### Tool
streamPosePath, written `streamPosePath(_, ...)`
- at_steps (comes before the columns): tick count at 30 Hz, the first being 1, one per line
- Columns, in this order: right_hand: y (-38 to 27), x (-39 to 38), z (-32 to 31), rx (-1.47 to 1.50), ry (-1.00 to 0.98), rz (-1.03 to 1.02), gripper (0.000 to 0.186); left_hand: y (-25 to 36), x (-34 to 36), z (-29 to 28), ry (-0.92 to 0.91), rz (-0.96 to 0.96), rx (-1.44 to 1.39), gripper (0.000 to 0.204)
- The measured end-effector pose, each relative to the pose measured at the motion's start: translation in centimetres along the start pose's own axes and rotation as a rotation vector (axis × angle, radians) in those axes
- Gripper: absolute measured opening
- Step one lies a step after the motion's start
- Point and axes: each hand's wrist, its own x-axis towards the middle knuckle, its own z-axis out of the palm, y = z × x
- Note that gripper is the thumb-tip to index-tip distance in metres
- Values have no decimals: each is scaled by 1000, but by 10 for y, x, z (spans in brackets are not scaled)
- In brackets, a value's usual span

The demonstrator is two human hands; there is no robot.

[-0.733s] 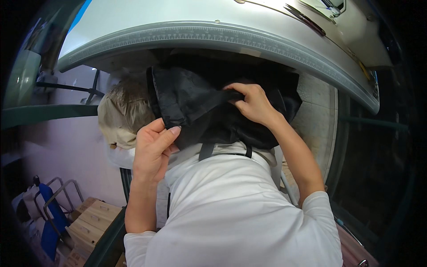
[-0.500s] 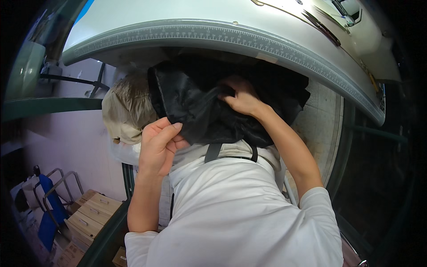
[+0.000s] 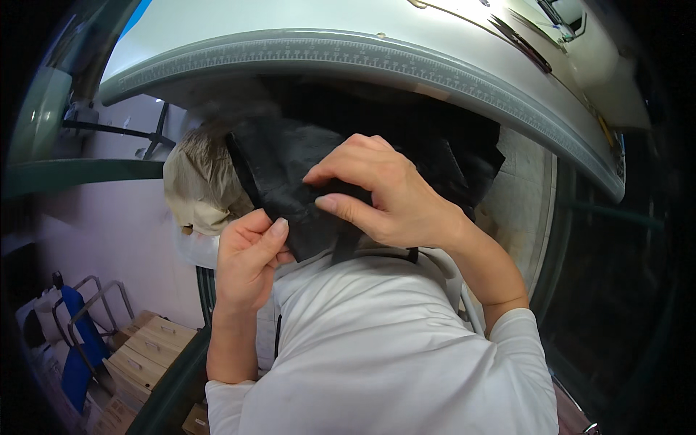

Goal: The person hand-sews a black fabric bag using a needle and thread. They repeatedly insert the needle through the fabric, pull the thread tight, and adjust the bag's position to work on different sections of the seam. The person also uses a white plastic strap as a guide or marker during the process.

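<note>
Black fabric (image 3: 290,156) lies bunched over my lap and runs back beneath the table edge. My left hand (image 3: 250,254) pinches its near left edge between thumb and fingers. Over the middle of the fabric is my right hand (image 3: 384,190), its thumb and fingers apart in a loose curve with nothing visible between them. Whether its fingertips touch the fabric I cannot tell. To the left of the black fabric hangs a bundle of beige cloth (image 3: 199,181).
A white table (image 3: 290,16) with a grey ruler-marked edge (image 3: 304,49) spans the top. Scissors (image 3: 523,45) lie at its far right. Wooden drawers (image 3: 148,355) and a blue folding trolley (image 3: 78,348) stand at lower left.
My right hand has let go of the fabric and come nearer to me and to the left. The left hand keeps its pinch, slightly lower, and the fabric lies flatter.
</note>
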Motion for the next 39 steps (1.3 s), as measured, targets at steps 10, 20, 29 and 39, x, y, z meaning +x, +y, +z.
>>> streamPosePath(10, -3, 3, 17, 328, -83, 394, 13, -7, -12, -8, 82, 157, 211, 15)
streamPosePath(20, -8, 2, 20, 395, -185, 507, 12, 4, -2, -1, 110, 40, 140, 16)
streamPosePath(29, -2, -2, 22, 413, -176, 474, 13, 1, -4, -10, 60, 9, 137, 14)
streamPosePath(39, -3, -4, 21, 447, -198, 491, 13, -4, 2, -4, 36, -20, 89, 19)
